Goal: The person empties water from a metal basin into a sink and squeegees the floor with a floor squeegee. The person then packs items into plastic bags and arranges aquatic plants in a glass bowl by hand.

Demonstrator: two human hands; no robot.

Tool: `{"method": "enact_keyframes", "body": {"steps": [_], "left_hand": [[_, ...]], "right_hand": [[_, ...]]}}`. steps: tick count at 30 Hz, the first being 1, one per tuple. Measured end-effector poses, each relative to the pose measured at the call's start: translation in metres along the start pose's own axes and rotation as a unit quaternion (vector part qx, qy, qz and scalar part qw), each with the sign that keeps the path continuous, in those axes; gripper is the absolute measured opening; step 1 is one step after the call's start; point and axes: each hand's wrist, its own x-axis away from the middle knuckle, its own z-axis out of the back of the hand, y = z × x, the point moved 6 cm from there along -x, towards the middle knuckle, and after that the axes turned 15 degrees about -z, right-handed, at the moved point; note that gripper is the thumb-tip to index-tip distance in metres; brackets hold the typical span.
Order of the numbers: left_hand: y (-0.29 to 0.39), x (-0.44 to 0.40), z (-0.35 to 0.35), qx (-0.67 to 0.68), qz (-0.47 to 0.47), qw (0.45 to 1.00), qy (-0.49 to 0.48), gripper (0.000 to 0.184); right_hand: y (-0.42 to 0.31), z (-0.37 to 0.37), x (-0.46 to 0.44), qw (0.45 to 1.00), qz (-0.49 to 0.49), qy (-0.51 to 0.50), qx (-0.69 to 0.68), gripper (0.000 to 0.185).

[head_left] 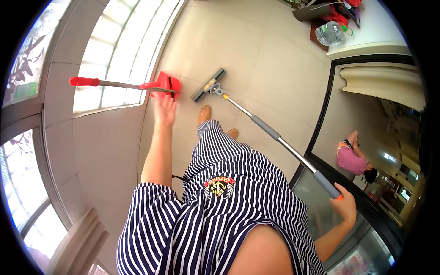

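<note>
My right hand [343, 204] is closed around the top end of the grey grip on a sponge mop [266, 127]. Its pole slants down to the left, to a flat grey mop head [208, 85] resting on the floor ahead of my feet. My left hand [164, 109] reaches forward with its fingers apart, right by a red dustpan [161, 80] and holding nothing that I can make out. The dustpan stands by the wall below the window, a long metal handle with a red grip [85, 81] rising from it. I cannot tell whether the fingertips touch it.
Windows and a tiled wall [103, 151] run along the left. A dark-framed sliding door [324, 101] is on the right; a seated person in a pink top [352, 158] is beyond it. At the top right a large plastic bottle [331, 33] stands among piled items.
</note>
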Motion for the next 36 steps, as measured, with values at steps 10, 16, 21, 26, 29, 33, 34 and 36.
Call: {"method": "enact_keyframes", "body": {"steps": [10,16,21,26,29,33,34,36], "left_hand": [[0.040,-0.125,0.000,0.200,0.039,0.961,0.189,0.029],[0.062,-0.139,-0.093,0.052,-0.021,0.998,0.035,0.015],[0.057,-0.184,-0.165,-0.009,0.017,1.000,-0.015,0.014],[0.035,-0.244,-0.212,-0.061,0.048,0.997,0.000,0.021],[0.018,-0.289,-0.245,0.031,0.092,0.995,0.010,0.026],[0.008,-0.295,-0.280,0.020,0.066,0.995,-0.065,0.046],[0.009,-0.291,-0.286,0.011,0.060,0.994,-0.087,0.046],[0.008,-0.287,-0.276,0.009,0.040,0.995,-0.096,0.049]], "right_hand": [[-0.055,0.034,0.028,0.999,-0.026,0.026,0.016,0.062],[-0.042,0.038,0.027,0.999,-0.036,0.028,0.020,0.063],[-0.059,0.040,0.045,0.987,-0.160,-0.009,0.010,0.059],[-0.058,0.044,0.041,0.987,-0.157,-0.004,0.033,0.057],[-0.063,0.052,0.043,0.990,-0.136,0.008,0.048,0.055],[-0.087,0.067,0.042,0.991,-0.111,0.033,0.071,0.053],[-0.094,0.072,0.041,0.992,-0.084,0.055,0.077,0.052],[-0.119,0.083,0.050,0.990,-0.071,0.067,0.099,0.049]]}}
